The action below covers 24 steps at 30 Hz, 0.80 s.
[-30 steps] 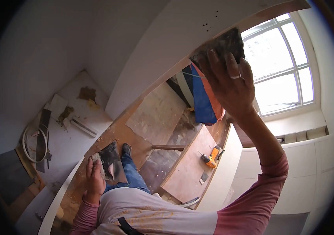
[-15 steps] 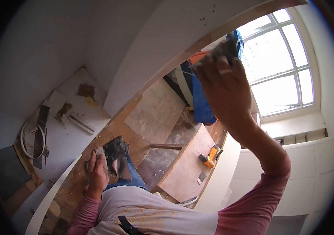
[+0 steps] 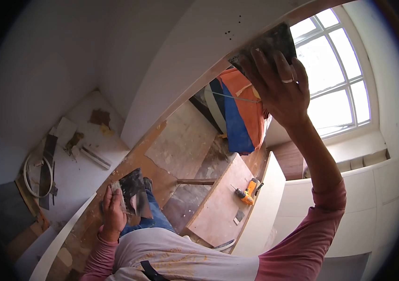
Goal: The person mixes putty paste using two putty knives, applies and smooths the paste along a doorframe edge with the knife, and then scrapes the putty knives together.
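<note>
My right hand [image 3: 281, 100], raised at the upper right, presses a broad dark putty knife [image 3: 277, 42] flat to the edge [image 3: 198, 90] of a white panel [image 3: 166, 84]. The fingers are spread over its blade, and a ring shows on one of them. Low on the left, my left hand [image 3: 114, 218] is closed round a second wide, dark-stained putty knife [image 3: 134, 185]. A small pinkish patch [image 3: 133, 201] shows on this blade, perhaps putty. Its handle is hidden by the hand.
An orange cordless drill [image 3: 246, 193] lies on a board-topped bench [image 3: 220, 201] in front of me. Beyond hangs orange and blue sheeting [image 3: 241, 112]. A white shelf [image 3: 80, 161] at left carries scraps and a coiled white strip [image 3: 27, 171]. A window [image 3: 330, 61] is at right.
My right hand has turned, so its putty knife now shows broadside against the panel edge, and more of the orange sheeting is visible. My left hand still holds its knife in nearly the same place.
</note>
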### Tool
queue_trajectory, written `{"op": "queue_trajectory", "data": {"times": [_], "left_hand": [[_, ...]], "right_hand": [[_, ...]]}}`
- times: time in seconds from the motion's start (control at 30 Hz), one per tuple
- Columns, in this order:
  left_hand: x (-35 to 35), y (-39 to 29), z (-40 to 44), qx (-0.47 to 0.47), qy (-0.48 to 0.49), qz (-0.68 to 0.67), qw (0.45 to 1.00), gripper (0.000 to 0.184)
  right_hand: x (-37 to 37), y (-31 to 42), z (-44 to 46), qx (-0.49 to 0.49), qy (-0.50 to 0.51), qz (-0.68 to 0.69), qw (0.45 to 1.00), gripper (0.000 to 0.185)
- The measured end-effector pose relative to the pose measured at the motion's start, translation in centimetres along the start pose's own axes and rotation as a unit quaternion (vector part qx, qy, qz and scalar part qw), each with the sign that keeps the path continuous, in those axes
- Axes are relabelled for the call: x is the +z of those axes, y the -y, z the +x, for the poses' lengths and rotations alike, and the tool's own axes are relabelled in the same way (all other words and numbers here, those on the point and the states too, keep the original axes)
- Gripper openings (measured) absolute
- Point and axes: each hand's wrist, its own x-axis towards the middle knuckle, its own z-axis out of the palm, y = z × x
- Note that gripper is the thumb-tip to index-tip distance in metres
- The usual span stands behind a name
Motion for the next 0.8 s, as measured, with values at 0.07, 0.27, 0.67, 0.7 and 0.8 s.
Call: {"op": "queue_trajectory", "data": {"times": [0.07,0.27,0.67,0.7,0.8], "left_hand": [[0.0,-0.2,0.1,-0.005,0.001,-0.006,1.000,0.051],[1.0,-0.7,0.7,-0.010,0.037,-0.029,0.999,0.055],[2.0,-0.1,1.5,-0.052,0.031,-0.091,0.994,0.056],[2.0,0.0,1.9,-0.056,0.035,-0.131,0.989,0.057],[1.7,-0.2,2.0,0.021,0.026,-0.040,0.999,0.061]], "right_hand": [[0.7,-0.1,0.3,0.008,-0.011,-0.001,1.000,0.042],[0.1,-0.1,1.5,0.012,0.012,0.027,0.999,0.044],[-3.5,-2.9,-0.1,0.044,-0.017,0.032,0.998,0.036],[-3.1,-3.1,0.2,0.040,-0.001,0.024,0.999,0.037],[-1.1,-4.1,0.7,0.038,-0.044,0.021,0.998,0.039]]}}
